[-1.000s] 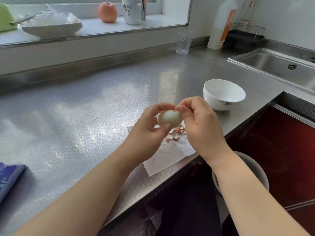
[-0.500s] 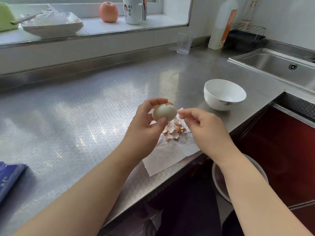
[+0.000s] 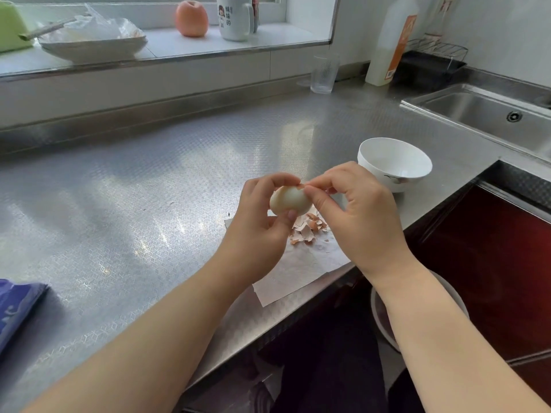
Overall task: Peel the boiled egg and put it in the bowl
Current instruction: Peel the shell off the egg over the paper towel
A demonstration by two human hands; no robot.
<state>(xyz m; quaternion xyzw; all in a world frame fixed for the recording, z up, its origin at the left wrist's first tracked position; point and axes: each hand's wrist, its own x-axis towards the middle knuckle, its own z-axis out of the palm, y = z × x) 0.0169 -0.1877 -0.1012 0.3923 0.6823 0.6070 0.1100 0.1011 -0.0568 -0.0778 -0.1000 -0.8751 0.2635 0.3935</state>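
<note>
My left hand (image 3: 258, 222) holds the boiled egg (image 3: 288, 200) between thumb and fingers above the steel counter. The egg's facing side is bare and white; a small brown piece of shell remains at its top right. My right hand (image 3: 356, 214) pinches that shell piece with thumb and forefinger. Under the hands lies a white paper napkin (image 3: 301, 269) with a heap of brown shell bits (image 3: 307, 229). The white bowl (image 3: 395, 163) stands empty just behind and to the right of my right hand.
A sink (image 3: 489, 114) is at the right rear. A glass (image 3: 323, 74) and a white bottle (image 3: 390, 43) stand at the back. On the sill are an apple (image 3: 191, 18), a mug (image 3: 235, 17) and a dish (image 3: 92, 46). A blue cloth (image 3: 15, 305) lies left. The counter edge runs just below the napkin.
My right hand had dropped away toward the shell heap half a second ago; now it is back at the egg's top, pinching shell. The left hand kept hold of the egg.
</note>
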